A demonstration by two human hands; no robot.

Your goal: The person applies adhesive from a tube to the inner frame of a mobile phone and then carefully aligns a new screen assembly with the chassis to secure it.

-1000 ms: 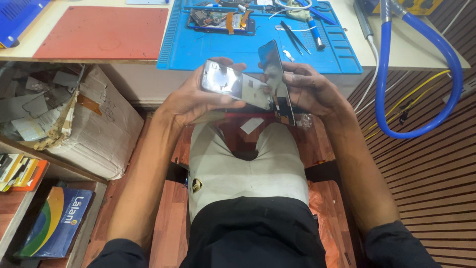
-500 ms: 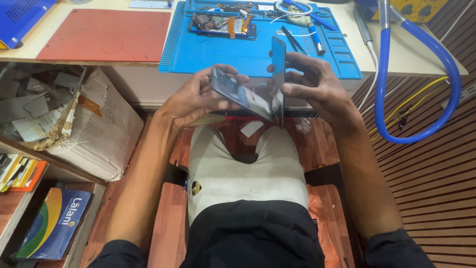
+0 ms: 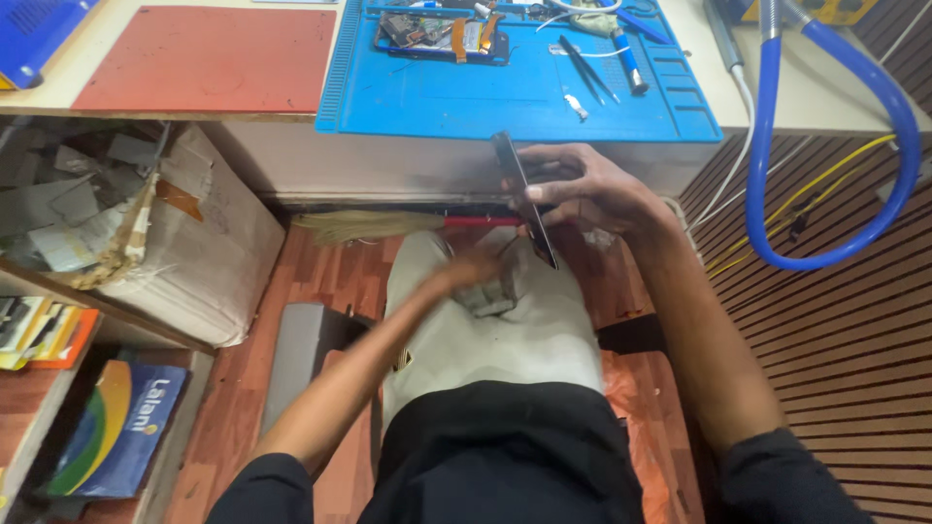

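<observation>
Black panel: thin phone screen (image 3: 524, 199), held edge-on below the counter's near edge, over the lap.
Right hand (image 3: 582, 189): grip closed on the phone screen, thumb and fingers pinching its upper half.
Left hand (image 3: 476, 272): blurred over the pale trousers (image 3: 505, 330); grip cannot be told, nothing clearly in it.
Counter: blue mat (image 3: 505, 97) far from the hands, carrying an opened phone (image 3: 442, 39), tweezers (image 3: 587, 68) and small tools.
Left side: red mat (image 3: 209, 58), cardboard box (image 3: 165, 233).
Doing it well: probably hold the panel by its edges, with light, even pressure so it does not flex.
</observation>
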